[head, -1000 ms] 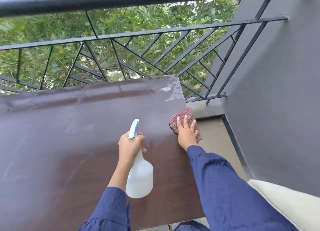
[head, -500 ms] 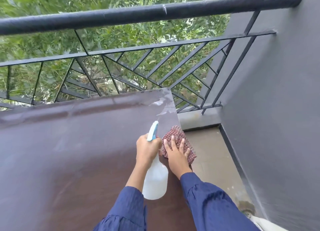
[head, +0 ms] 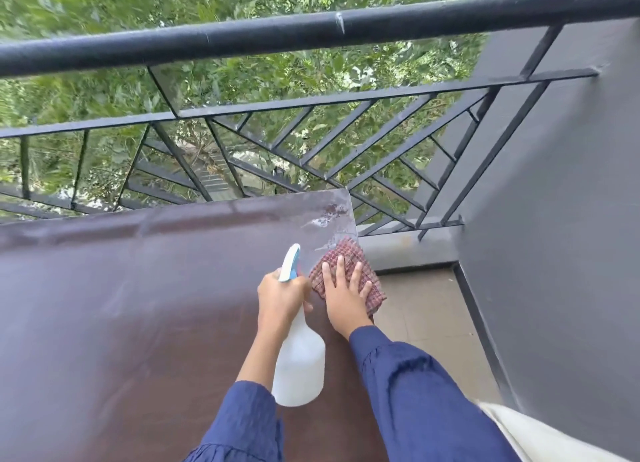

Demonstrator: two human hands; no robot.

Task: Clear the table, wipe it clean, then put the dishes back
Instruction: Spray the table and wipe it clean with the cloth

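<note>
Right hand (head: 343, 295) flat on cloth (head: 349, 274), fingers (head: 340, 266) spread

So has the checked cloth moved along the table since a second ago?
Yes. The checked cloth under the right hand has slid up the table's right edge toward the far right corner, closer to the wet smear there.

Soft daylight; foliage (head: 52, 18) top left seems motion-blurred, edges bowed.

Dark brown table (head: 138, 306) bears a checked cloth (head: 360, 271) at its wet far-right corner
</note>
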